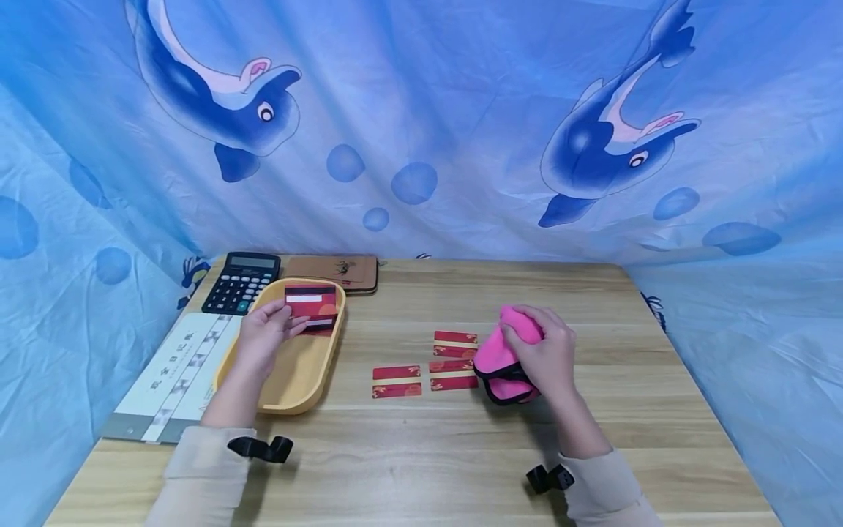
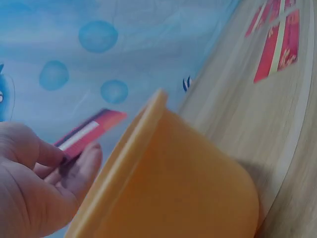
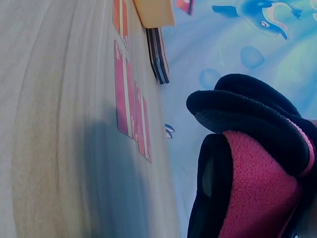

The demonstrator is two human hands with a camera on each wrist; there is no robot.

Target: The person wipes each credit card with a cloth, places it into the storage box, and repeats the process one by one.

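In the head view my left hand (image 1: 265, 333) pinches a red card (image 1: 311, 294) with a black stripe and a white strip, above the yellow tray (image 1: 290, 377). Another red card (image 1: 320, 324) shows just below it, within the tray's outline. The left wrist view has the held card (image 2: 91, 131) between thumb and fingers, beside the tray wall (image 2: 188, 183). My right hand (image 1: 545, 350) grips a pink fleece pouch (image 1: 495, 350) with black trim, whose black-edged folds (image 3: 247, 124) gape apart in the right wrist view. Left of the pouch lie three red-and-gold cards (image 1: 396, 381) on the table.
A black calculator (image 1: 241, 284) stands at the back left, next to a brown zip-edged case (image 1: 336, 272). Partly under the tray's left side lies a pale account book (image 1: 187, 366). A blue dolphin curtain (image 1: 461, 110) hangs behind the wooden table (image 1: 408, 461).
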